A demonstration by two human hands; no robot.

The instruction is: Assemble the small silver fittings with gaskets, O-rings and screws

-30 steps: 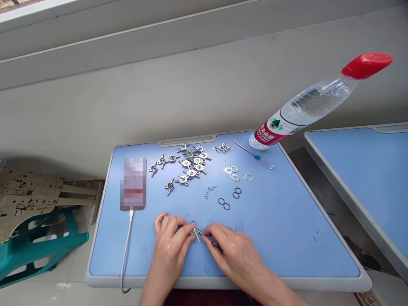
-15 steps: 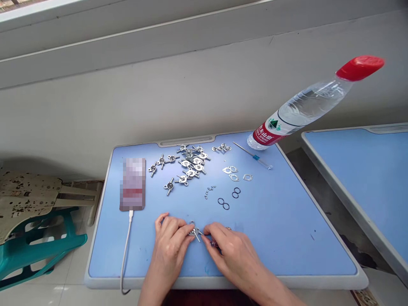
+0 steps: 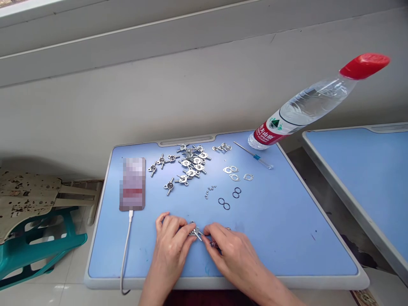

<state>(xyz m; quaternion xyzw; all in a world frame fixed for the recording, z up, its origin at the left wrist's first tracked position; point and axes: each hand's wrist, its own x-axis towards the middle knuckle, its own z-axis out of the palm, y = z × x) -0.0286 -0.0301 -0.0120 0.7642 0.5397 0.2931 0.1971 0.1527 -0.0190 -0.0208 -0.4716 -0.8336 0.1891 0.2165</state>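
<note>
At lower centre, the left hand [image 3: 172, 240] pinches a metal part [image 3: 195, 231], while the right hand [image 3: 229, 244] grips a mostly hidden tool [image 3: 213, 245] just beside it. The near edge of the table [image 3: 287, 250] passes under both forearms; its blue top gives room rightward. Rings [image 3: 224, 204] lie above the hands, a phone [image 3: 132, 182] at left, a bottle [image 3: 270, 131] by the far edge, upper right.

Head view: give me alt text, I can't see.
Left hand pinches a small metal fitting on a blue table; the right hand is close beside it, its grip mostly hidden. Beyond lie similar fittings and dark rings.
</note>
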